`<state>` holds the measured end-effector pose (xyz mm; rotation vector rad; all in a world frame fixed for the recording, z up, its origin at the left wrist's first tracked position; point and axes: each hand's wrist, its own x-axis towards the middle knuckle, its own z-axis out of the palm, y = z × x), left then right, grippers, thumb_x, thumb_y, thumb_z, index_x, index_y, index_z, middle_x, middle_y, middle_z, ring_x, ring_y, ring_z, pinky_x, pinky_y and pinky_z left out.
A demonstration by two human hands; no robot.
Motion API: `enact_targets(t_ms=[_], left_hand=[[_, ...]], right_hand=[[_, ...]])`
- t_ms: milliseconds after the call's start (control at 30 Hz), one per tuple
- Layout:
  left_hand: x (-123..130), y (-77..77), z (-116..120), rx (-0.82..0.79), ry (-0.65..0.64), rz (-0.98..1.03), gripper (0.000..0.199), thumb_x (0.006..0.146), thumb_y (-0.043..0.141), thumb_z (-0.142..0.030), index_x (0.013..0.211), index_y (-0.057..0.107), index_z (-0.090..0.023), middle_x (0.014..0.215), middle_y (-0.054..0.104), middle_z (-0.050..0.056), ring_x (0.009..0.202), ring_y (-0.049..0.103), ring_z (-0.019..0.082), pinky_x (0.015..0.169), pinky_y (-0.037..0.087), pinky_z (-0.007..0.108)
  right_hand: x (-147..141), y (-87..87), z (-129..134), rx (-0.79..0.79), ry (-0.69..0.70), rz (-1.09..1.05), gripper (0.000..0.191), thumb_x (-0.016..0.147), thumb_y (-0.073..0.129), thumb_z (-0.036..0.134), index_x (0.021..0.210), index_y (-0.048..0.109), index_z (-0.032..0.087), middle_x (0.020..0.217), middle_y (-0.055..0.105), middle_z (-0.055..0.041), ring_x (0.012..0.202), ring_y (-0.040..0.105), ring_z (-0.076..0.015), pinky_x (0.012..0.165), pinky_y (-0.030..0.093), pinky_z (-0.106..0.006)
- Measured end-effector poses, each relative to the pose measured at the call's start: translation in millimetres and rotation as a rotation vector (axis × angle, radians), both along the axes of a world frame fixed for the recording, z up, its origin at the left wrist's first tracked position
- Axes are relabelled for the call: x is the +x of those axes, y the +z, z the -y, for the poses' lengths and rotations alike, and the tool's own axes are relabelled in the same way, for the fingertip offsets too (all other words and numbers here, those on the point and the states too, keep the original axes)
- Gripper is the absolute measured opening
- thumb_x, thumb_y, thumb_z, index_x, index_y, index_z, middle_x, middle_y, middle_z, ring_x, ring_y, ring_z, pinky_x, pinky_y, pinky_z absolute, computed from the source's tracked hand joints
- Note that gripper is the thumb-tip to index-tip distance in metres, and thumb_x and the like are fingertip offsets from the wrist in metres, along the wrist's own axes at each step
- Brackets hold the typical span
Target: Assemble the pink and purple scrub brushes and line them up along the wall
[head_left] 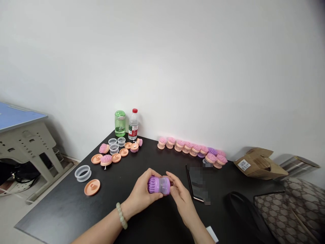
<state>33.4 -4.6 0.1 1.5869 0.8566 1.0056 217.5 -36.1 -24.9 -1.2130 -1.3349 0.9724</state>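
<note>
My left hand (142, 193) is wrapped round a purple bristled scrubber brush (155, 184) with a clear middle section, lying on its side above the table. The fingers of my right hand (180, 195) close on its flat purple end; some fingertips are hidden behind it. To the left lie loose parts: a clear ring (83, 173), an orange disc (92, 187), more clear rings (114, 148), several small orange discs (116, 158) and pink bristled heads (106, 160). A row of pink and orange brushes (187, 147), with purple among them, stands along the wall.
A green bottle (120, 123) and a red-capped water bottle (133, 124) stand at the back left. Right of my hands lies a phone (196, 184). Farther right are a brown paper bag (261, 164), a shiny cylinder (299, 166) and a patterned bag (302, 206).
</note>
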Motion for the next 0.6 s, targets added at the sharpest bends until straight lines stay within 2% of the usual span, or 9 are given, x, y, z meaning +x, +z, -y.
enact_targets(t_ms=[33,100,167,233,333,367,433,533,600], left_hand=[[-0.4,0.3,-0.7,-0.02,0.005,0.007,0.042,0.066,0.083,-0.026,0.097,0.056,-0.019,0.095,0.064,0.002,0.077,0.056,0.018,0.068,0.043,0.027],[-1.8,0.8,-1.7,-0.045,-0.001,0.019,0.042,0.066,0.083,-0.027,0.097,0.055,-0.019,0.091,0.063,0.001,0.075,0.055,0.017,0.066,0.042,0.026],[-3.1,0.7,-1.8,-0.014,-0.032,0.005,0.041,0.066,0.082,-0.024,0.097,0.056,-0.019,0.094,0.063,0.001,0.077,0.056,0.017,0.068,0.043,0.027],[-3.5,-0.3,-1.0,0.092,-0.079,-0.032,0.037,0.068,0.079,-0.018,0.098,0.058,-0.02,0.101,0.064,0.003,0.085,0.058,0.019,0.074,0.044,0.029],[-2.2,-2.6,0.3,0.195,-0.107,-0.07,0.033,0.069,0.076,-0.013,0.098,0.06,-0.02,0.106,0.064,0.004,0.093,0.059,0.021,0.082,0.044,0.031],[-1.6,-3.1,0.3,0.167,-0.099,-0.07,0.034,0.069,0.077,-0.014,0.098,0.059,-0.02,0.104,0.065,0.004,0.09,0.059,0.021,0.079,0.044,0.03],[-0.6,-3.2,-0.6,0.048,-0.07,-0.053,0.038,0.067,0.08,-0.02,0.098,0.058,-0.02,0.099,0.065,0.003,0.081,0.057,0.019,0.071,0.043,0.028],[-1.4,-2.7,-3.5,-0.079,-0.006,0.004,0.042,0.066,0.082,-0.027,0.097,0.056,-0.019,0.095,0.064,0.002,0.077,0.055,0.017,0.068,0.042,0.027],[-2.9,-2.9,-5.4,-0.098,0.021,0.044,0.041,0.066,0.082,-0.029,0.096,0.055,-0.019,0.096,0.065,0.002,0.08,0.055,0.018,0.07,0.042,0.027]], right_hand=[[-1.5,2.6,0.7,0.005,0.012,-0.009,0.068,0.08,0.066,0.068,0.129,0.062,0.022,0.124,0.07,-0.0137,0.113,0.068,-0.0291,0.09,0.058,-0.036],[-5.3,5.0,1.8,-0.007,0.02,-0.015,0.067,0.077,0.071,0.067,0.126,0.065,0.022,0.122,0.071,-0.0135,0.106,0.07,-0.0283,0.084,0.06,-0.034],[-8.3,2.9,1.6,-0.059,0.019,0.014,0.06,0.079,0.067,0.069,0.112,0.07,0.018,0.098,0.076,-0.0108,0.08,0.074,-0.0228,0.07,0.06,-0.03],[-9.4,-2.4,0.1,-0.188,0.021,0.014,0.063,0.083,0.056,0.075,0.091,0.072,0.015,0.065,0.07,-0.0047,0.05,0.064,-0.0157,0.051,0.054,-0.026],[-7.4,-10.3,-2.9,-0.381,0.053,-0.047,0.078,0.083,0.038,0.085,0.07,0.066,0.013,0.05,0.06,-0.0027,0.035,0.053,-0.0121,0.036,0.042,-0.023],[-6.1,-11.5,-3.4,-0.382,0.054,-0.057,0.08,0.083,0.035,0.086,0.074,0.067,0.013,0.053,0.063,-0.0043,0.036,0.055,-0.0125,0.037,0.045,-0.024],[-3.5,-10.7,-3.3,-0.27,0.026,-0.046,0.077,0.085,0.04,0.082,0.096,0.072,0.012,0.073,0.072,-0.0087,0.048,0.064,-0.0152,0.05,0.055,-0.028],[-2.3,-5.4,-0.9,-0.049,0.001,-0.034,0.066,0.083,0.062,0.069,0.131,0.062,0.022,0.12,0.071,-0.0131,0.094,0.073,-0.0249,0.08,0.06,-0.036],[-3.4,-3.0,0.2,0.013,0.035,-0.023,0.064,0.082,0.07,0.061,0.133,0.061,0.024,0.13,0.066,-0.0135,0.113,0.066,-0.0287,0.087,0.058,-0.037]])
